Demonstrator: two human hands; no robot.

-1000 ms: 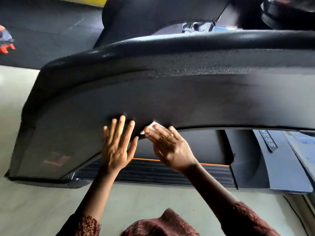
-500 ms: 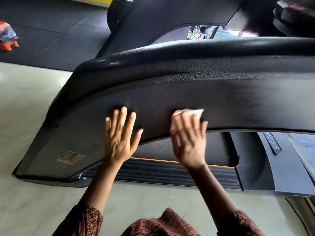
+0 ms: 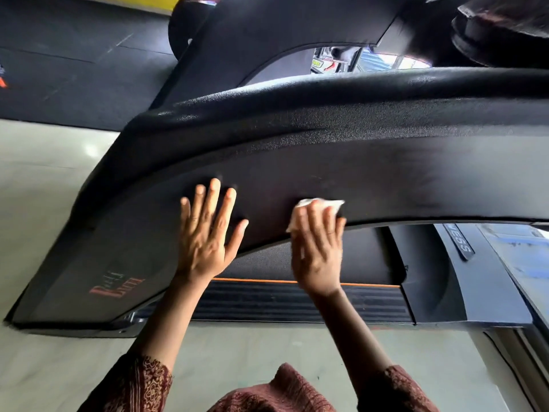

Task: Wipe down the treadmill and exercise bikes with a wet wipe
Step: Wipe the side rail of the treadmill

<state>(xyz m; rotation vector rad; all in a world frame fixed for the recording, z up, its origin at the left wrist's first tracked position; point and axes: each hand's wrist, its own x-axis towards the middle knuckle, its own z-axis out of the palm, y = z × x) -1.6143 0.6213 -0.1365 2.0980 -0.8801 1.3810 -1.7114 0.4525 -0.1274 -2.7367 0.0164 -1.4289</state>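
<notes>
The treadmill's broad black side arm (image 3: 371, 162) curves across the view, with a faded red logo near its lower left end. My left hand (image 3: 208, 233) lies flat on the arm, fingers straight and spread. My right hand (image 3: 318, 248) presses a white wet wipe (image 3: 319, 205) against the arm's lower edge with straight fingers; most of the wipe is hidden under the fingers. Below the arm I see the treadmill deck (image 3: 297, 301) with its ribbed side rail and an orange stripe.
Pale tiled floor (image 3: 44, 188) lies left and in front of the treadmill. Black rubber matting (image 3: 74, 69) covers the floor farther back. Another dark machine part (image 3: 490, 34) sits at the top right. A grey base cover (image 3: 490, 292) with white lettering is at the right.
My right hand turned from a sideways pinch to a flat press and slid the wipe rightward along the arm's lower edge. My left hand stayed flat in the same spot.
</notes>
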